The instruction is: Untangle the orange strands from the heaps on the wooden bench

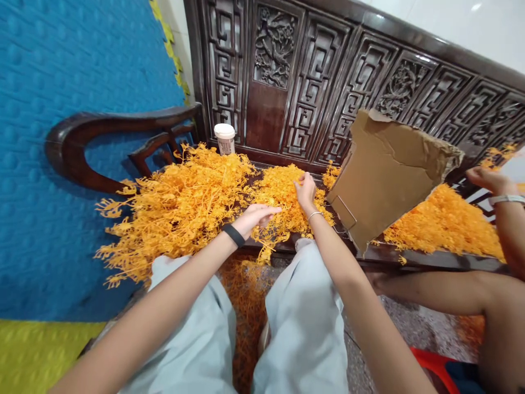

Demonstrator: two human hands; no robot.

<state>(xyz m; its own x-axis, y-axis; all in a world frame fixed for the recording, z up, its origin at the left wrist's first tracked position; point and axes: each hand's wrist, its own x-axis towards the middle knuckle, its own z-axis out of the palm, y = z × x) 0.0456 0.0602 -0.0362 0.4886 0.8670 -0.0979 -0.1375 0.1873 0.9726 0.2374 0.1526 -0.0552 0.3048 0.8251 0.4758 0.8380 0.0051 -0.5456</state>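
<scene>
My left hand (257, 216), with a black band at the wrist, reaches over the middle heap of orange plastic sprigs (279, 183). Its thumb and fingers are pinched together on a thin orange plastic sprig at the fingertips. Just to the right, my right hand (305, 190), wearing a thin bracelet, is curled closed above the same heap. Whatever its fingertips hold is too small to make out. A larger pile of long, branched orange plastic sprigs (180, 202) spreads to the left of both hands, on the dark wooden bench.
A white-lidded tub (225, 139) stands behind the left pile. A cardboard sheet (385, 169) leans upright on the right, dividing off another orange heap (447, 224). Beyond it is another person's hand (488, 179) with orange pieces. The carved bench back (268, 117) rises behind; orange strands litter the floor.
</scene>
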